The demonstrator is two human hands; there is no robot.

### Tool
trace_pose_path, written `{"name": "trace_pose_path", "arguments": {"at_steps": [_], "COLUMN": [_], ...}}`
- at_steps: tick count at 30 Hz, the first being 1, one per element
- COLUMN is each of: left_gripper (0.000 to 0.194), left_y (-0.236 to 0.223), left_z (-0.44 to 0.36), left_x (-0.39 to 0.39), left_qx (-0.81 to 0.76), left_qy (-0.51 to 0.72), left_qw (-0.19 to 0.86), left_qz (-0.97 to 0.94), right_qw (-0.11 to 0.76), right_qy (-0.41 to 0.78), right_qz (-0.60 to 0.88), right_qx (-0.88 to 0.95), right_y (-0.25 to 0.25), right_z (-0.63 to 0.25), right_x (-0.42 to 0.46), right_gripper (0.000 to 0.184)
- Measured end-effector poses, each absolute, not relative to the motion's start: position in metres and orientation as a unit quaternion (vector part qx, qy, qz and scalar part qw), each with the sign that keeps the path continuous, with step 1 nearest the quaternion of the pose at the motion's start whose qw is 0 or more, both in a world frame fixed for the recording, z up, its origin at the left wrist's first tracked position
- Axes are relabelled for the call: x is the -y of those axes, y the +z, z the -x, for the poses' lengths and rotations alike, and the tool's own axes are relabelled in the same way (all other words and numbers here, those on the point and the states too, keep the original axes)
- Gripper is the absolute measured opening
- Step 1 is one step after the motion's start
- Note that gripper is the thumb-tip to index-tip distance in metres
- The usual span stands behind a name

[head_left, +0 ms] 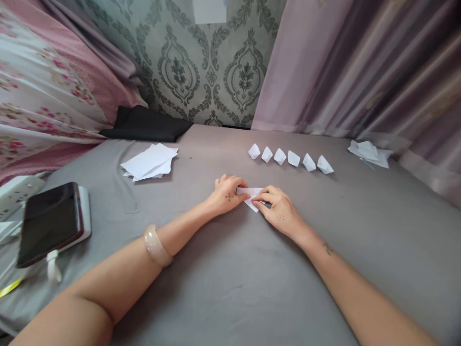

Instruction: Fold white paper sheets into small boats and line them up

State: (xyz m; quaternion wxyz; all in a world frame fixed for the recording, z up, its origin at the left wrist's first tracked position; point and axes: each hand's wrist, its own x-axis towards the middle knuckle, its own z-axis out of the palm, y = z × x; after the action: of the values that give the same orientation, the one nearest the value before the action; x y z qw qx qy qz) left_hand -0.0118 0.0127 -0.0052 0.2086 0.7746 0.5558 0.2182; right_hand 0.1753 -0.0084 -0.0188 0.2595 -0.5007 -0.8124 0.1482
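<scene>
While grey cloth (230, 283) spreads beneath, left hand (228, 193), right hand (280, 209) pinching folded, pointed paper (253, 191)

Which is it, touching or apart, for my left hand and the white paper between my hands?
Touching: the head view shows the left hand with its thumb over the white paper.

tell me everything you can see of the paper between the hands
The paper is white, small and thin, and looks folded. Its far edge is straight, and a corner points toward the person. It is at or just above the grey cloth. The left hand holds its left side; the right hand's fingers touch its right side and hide part of it.
</scene>
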Motion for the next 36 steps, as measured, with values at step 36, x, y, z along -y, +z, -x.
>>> {"name": "trace_pose_path", "arguments": {"at_steps": [36], "left_gripper": [0.016], "left_y": [-0.011], "left_z": [0.005], "left_x": [-0.013], "left_qx": [-0.488], "left_qy": [0.198], "left_qw": [0.191], "left_qz": [-0.828], "right_qw": [0.262], "right_qy": [0.102], "right_qz": [0.485], "right_qx": [0.828], "right_y": [-0.021], "right_z": [-0.193], "right_x": [-0.002], "right_gripper": [0.016]}}
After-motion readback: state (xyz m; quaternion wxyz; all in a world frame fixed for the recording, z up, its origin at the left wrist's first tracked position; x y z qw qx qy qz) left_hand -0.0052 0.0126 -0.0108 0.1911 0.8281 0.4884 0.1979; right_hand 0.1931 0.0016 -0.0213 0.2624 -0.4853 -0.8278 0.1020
